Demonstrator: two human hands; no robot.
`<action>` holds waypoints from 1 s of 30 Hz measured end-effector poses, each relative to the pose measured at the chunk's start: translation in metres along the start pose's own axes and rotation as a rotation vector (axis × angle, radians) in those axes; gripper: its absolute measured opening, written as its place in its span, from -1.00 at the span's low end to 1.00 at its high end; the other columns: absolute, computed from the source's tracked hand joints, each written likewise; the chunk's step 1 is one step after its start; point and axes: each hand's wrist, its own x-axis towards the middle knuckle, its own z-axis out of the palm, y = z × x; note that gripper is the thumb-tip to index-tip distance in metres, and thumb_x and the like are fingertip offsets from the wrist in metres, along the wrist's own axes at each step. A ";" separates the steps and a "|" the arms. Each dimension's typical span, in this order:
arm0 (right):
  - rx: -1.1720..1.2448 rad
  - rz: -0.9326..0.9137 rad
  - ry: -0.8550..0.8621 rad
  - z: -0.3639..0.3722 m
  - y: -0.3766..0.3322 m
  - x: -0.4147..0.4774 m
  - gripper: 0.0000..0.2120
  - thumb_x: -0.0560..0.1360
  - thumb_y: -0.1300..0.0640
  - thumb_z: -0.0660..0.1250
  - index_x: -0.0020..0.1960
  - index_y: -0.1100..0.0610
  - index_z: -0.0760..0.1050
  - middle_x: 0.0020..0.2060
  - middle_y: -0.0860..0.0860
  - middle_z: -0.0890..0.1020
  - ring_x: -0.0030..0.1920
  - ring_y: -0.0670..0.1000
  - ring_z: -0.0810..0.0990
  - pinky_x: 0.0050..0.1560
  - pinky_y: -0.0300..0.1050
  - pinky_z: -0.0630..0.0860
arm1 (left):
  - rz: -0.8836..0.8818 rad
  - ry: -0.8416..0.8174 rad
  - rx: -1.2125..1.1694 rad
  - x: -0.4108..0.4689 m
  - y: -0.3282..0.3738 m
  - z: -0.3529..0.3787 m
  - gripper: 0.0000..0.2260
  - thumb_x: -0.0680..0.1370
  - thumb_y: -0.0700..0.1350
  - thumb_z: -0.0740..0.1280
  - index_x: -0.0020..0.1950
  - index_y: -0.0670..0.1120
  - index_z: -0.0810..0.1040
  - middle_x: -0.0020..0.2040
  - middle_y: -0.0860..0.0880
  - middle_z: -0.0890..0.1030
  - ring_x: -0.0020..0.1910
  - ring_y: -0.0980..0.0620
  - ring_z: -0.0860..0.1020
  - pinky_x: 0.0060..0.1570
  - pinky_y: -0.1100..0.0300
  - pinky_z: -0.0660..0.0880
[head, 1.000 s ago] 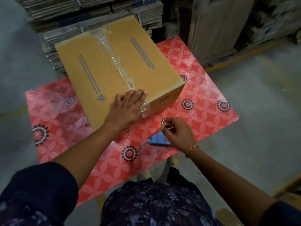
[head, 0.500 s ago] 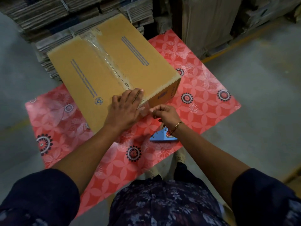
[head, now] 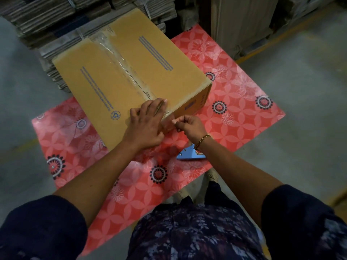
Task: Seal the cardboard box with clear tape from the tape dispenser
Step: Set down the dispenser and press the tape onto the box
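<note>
A closed brown cardboard box (head: 120, 72) lies on a red flowered table cover (head: 234, 109). A strip of clear tape (head: 120, 61) runs along its middle seam. My left hand (head: 146, 122) lies flat on the box's near edge, over the end of the tape. My right hand (head: 189, 126) is at the box's near side face, fingers pinched together on the loose tape end there. The blue tape dispenser (head: 189, 155) lies on the cover just under my right wrist, partly hidden by it.
Bundles of flattened cardboard (head: 47, 17) are stacked behind the box. Tall upright cardboard sheets (head: 242, 21) stand at the back right. Grey concrete floor (head: 300, 91) surrounds the table on both sides.
My right hand let go of the dispenser, which now lies on the cover, and moved up to the box's near side by the tape end. My left hand stayed on the box edge.
</note>
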 end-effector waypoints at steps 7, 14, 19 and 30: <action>0.012 -0.021 0.008 0.004 0.004 0.007 -0.76 0.51 0.34 0.38 -0.29 0.11 0.51 -0.42 0.04 0.55 -0.41 -0.09 0.49 -0.31 -0.27 0.48 | -0.049 0.067 -0.021 -0.001 0.006 -0.002 -0.33 0.59 0.35 0.09 0.60 0.01 0.18 0.56 0.02 0.28 0.44 -0.05 0.31 0.11 -0.06 0.26; -0.040 -0.050 0.001 0.005 0.006 0.014 -0.81 0.49 0.30 0.42 -0.27 0.12 0.54 -0.40 0.01 0.60 -0.44 -0.19 0.54 -0.26 -0.20 0.51 | -0.048 0.111 0.014 0.002 0.006 0.004 -0.48 0.66 0.17 0.11 0.58 0.01 0.24 0.53 0.02 0.33 0.41 -0.05 0.33 0.07 -0.05 0.26; -0.795 -0.147 0.037 -0.019 -0.003 0.013 -0.85 0.47 0.05 0.35 -0.12 0.13 0.59 -0.25 0.04 0.67 -0.21 0.09 0.63 -0.23 -0.04 0.57 | -0.035 0.085 0.027 0.001 0.005 0.004 -0.47 0.65 0.16 0.11 0.58 -0.02 0.22 0.53 -0.01 0.32 0.42 -0.08 0.33 0.05 -0.06 0.31; -1.402 -0.957 0.022 -0.040 -0.044 0.018 -0.23 0.54 -0.39 0.04 0.57 0.10 0.20 0.56 0.02 0.27 0.58 0.05 0.17 0.50 0.06 0.14 | -0.052 0.033 0.024 0.001 0.005 0.005 -0.42 0.62 0.15 0.13 0.59 -0.07 0.19 0.55 -0.04 0.28 0.45 -0.09 0.30 0.11 -0.10 0.31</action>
